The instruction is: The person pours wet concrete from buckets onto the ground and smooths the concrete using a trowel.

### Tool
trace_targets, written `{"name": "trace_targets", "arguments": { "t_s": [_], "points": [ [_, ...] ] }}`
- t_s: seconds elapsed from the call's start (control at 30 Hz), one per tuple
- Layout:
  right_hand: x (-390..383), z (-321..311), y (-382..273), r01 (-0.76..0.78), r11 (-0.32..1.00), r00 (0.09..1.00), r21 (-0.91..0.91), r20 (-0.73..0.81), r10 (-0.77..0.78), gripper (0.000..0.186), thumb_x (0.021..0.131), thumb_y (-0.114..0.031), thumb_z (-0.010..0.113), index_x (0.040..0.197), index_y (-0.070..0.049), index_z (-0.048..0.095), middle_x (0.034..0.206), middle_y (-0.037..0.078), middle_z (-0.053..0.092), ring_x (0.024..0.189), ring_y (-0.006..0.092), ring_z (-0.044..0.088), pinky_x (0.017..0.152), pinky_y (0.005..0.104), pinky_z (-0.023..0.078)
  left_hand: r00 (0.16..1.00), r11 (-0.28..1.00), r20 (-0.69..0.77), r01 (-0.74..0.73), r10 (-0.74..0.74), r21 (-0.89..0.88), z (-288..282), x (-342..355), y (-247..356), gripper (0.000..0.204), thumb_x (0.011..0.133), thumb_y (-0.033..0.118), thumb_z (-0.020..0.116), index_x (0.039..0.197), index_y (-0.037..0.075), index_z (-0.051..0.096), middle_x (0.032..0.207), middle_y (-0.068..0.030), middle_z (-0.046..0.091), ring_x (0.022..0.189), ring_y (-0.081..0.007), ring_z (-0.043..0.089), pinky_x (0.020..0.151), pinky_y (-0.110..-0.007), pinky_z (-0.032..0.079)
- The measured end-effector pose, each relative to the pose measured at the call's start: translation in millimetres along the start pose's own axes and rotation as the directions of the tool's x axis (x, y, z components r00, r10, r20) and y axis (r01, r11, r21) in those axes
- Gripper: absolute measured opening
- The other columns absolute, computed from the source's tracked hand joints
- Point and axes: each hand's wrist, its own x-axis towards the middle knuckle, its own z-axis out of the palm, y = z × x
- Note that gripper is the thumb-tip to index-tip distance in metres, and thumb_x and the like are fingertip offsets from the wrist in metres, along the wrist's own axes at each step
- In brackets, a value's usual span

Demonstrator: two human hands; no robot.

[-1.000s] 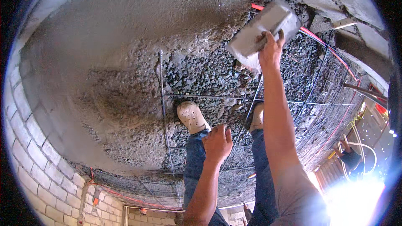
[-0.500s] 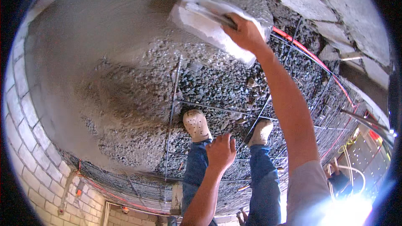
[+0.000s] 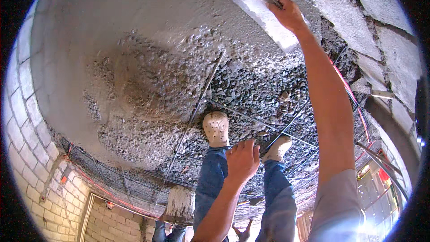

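My right hand (image 3: 289,14) grips the handle of a large rectangular trowel (image 3: 267,20) whose blade is smeared with pale cement. The blade lies at the far side, over wet concrete (image 3: 165,0) and beside a rough block wall. Its underside is hidden. My left hand (image 3: 242,161) hangs in front of my knees, its fingers loosely curled and nothing visible in them. Below it, my shoes (image 3: 216,127) stand on dark gravel (image 3: 255,85) crossed by thin metal bars (image 3: 195,110).
Block walls (image 3: 378,18) rise on the right and, in paler brick, on the left (image 3: 33,130). Red tubing (image 3: 347,85) runs along the right wall's base. A whitish block (image 3: 180,204) stands behind my left leg. Another person's legs (image 3: 163,232) show at the lower edge.
My right hand and the trowel have moved right and farther away, toward the wall. My left hand is slightly more to the right. The whole view has shifted, showing more of the block behind me.
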Motion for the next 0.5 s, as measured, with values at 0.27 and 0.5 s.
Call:
{"name": "trace_targets", "arguments": {
  "t_s": [0.27, 0.5],
  "points": [
    [-47, 64, -75, 0.030, 0.999, 0.986, 0.016, 0.162, -0.033, 0.043, 0.085, -0.038, 0.060, 0.121, -0.015, 0.054, 0.097, 0.015, 0.067, 0.087, 0.0362, 0.064, 0.078, 0.0438, 0.050, 0.999, 1.000, 0.039, -0.010, 0.010, 0.019, 14, -2, -6, 0.024, 0.086, 0.029, 0.059, 0.104, 0.013, 0.057, 0.090, -0.0091, 0.064, 0.081, -0.0288, 0.064, 0.070, -0.049, 0.046],
    [-144, 105, -164, 0.046, 0.977, 0.889, 0.209, 0.438, -0.136, 0.040, 0.084, -0.028, 0.059, 0.119, -0.011, 0.053, 0.096, 0.018, 0.064, 0.090, 0.0377, 0.061, 0.079, 0.0476, 0.049, 0.994, 0.996, 0.112, -0.018, 0.008, 0.092, 21, -4, -2, 0.023, 0.086, 0.027, 0.059, 0.104, 0.012, 0.057, 0.089, -0.0096, 0.063, 0.082, -0.0296, 0.064, 0.071, -0.050, 0.046]
  ]
}}
